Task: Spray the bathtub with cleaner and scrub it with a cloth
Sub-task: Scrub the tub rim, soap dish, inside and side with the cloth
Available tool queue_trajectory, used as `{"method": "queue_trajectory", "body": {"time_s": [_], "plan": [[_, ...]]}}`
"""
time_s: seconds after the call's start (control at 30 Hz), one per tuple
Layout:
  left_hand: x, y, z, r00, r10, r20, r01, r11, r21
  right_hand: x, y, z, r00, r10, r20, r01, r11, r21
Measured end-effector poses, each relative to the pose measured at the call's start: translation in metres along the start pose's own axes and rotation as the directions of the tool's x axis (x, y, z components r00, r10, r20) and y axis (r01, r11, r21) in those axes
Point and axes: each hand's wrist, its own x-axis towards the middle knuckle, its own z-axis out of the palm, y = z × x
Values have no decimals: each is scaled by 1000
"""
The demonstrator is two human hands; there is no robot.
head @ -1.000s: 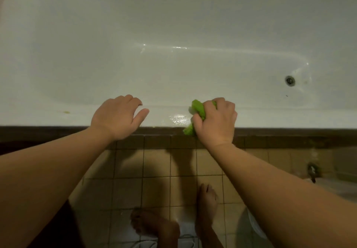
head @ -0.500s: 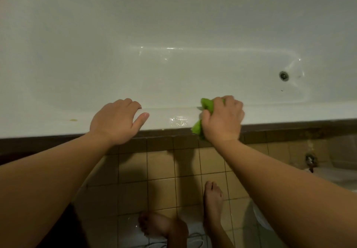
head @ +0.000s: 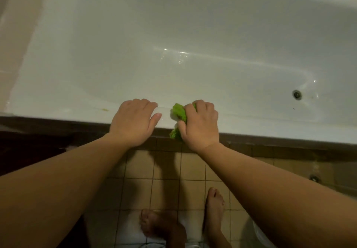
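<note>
The bathroom is dim, with small beige floor tiles (head: 166, 172) and a long white bathtub (head: 173, 35) that fills the upper part of the view. The person stands barefoot in front of it and leans over the near rim (head: 270, 130).

The right hand (head: 200, 125) grips a green cloth (head: 179, 112) bunched into a ball; the fingers are curled around it and press it onto the rim. The left hand (head: 133, 122) lies flat on the same rim, fingers relaxed and a little spread, holding nothing. It looks like a support for the body.

Compared with one second ago, the two hands are now much closer together: the cloth was well apart from the left thumb, and now it is just beside it. So the right hand has moved the cloth to the left along the rim, over the wet shiny patch that was between the hands. The left hand has stayed in its place.

I judge that the scrubbing step is going on, and that this is one stroke of a back-and-forth wipe on the edge. A small yellowish spot (head: 105, 110) remains on the rim to the left of the left hand, not yet reached. The inside of the tub near the drain (head: 297, 94) shows some dark specks too. I see no spray bottle anywhere
</note>
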Motion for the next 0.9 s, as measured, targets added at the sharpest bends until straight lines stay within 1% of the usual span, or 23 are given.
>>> {"method": "queue_trajectory", "body": {"time_s": [0.07, 0.13, 0.17, 0.23, 0.3, 0.33, 0.37, 0.47, 0.53, 0.6, 0.7, 0.8, 0.9], "plan": [[-6, -6, -1, 1000, 11, -2, -11, 999, -37, -1, 4, 0, 985, -165, 50, 167, 986, -20], [-10, -13, -3, 1000, 10, 6, -10, 997, -80, -5, 25, -2, 971, -228, 68, 231, 972, -40], [-12, -16, -3, 1000, 7, 10, -6, 995, -101, -8, 36, -3, 973, -222, 57, 225, 973, -47], [-16, -21, -5, 1000, -6, 4, 6, 990, -140, -13, 46, -5, 988, -150, 41, 152, 987, -56], [-22, -25, -7, 1000, -22, -6, 21, 985, -174, -11, 36, -4, 998, -58, 26, 59, 997, -41], [-25, -28, -9, 999, -32, -10, 29, 982, -186, -6, 23, -3, 999, -42, 21, 43, 999, -33], [-28, -31, -11, 999, -41, -11, 39, 981, -188, 0, 7, 0, 998, -61, 25, 61, 998, -29], [-37, -46, -18, 998, -54, -15, 51, 989, -137, 16, -47, 11, 973, -226, 55, 226, 974, 2], [-41, -60, -24, 998, -66, 4, 66, 993, -102, 22, -64, 15, 950, -307, 52, 305, 952, 33], [-46, -77, -30, 996, -81, 39, 84, 992, -92, 21, -58, 16, 926, -373, 52, 370, 927, 52], [-52, -103, -38, 990, -108, 89, 118, 986, -115, 16, -32, 15, 883, -468, 41, 468, 883, -1], [-55, -125, -44, 983, -143, 118, 160, 976, -149, 15, -33, 16, 887, -458, 63, 460, 888, -23], [-54, -142, -44, 981, -152, 122, 170, 973, -156, 28, -75, 20, 881, -468, 74, 468, 884, 18]]}}
